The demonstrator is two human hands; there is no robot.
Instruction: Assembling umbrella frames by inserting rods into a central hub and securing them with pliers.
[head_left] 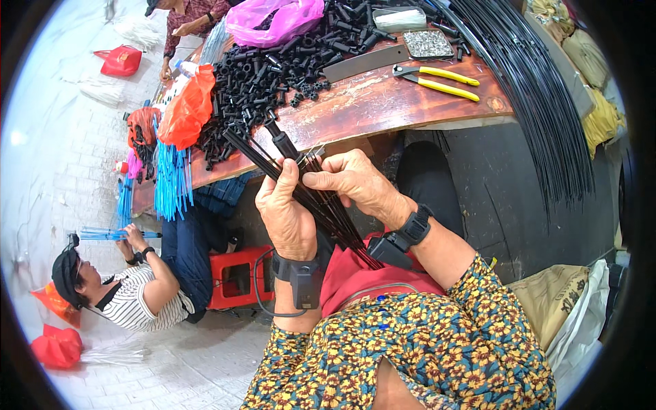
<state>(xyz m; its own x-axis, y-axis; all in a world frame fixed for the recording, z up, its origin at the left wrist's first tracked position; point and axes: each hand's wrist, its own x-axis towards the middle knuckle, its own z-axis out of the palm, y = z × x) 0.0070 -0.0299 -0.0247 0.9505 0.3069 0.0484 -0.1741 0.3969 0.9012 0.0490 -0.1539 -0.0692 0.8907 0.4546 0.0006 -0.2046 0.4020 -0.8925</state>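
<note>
My left hand (287,208) is closed around a bundle of thin black rods (335,222), which slants from the table edge down to my lap. A black tubular fitting (283,142) stands up at the upper end of the bundle, just beyond my fingers. My right hand (362,183) is closed beside it, thumb and fingers pinched together at the rods near the fitting. A small shiny wire-like piece shows by those fingertips; what exactly they pinch is hidden.
Black plastic fittings (253,78) lie heaped on the wooden table (383,101). Yellow-handled cutting pliers (444,82), a flat metal bar (364,63) and a tray of small metal parts (428,45) lie there too. Long black rods (540,102) overhang at right. Co-workers sit left, one holding blue rods (102,234).
</note>
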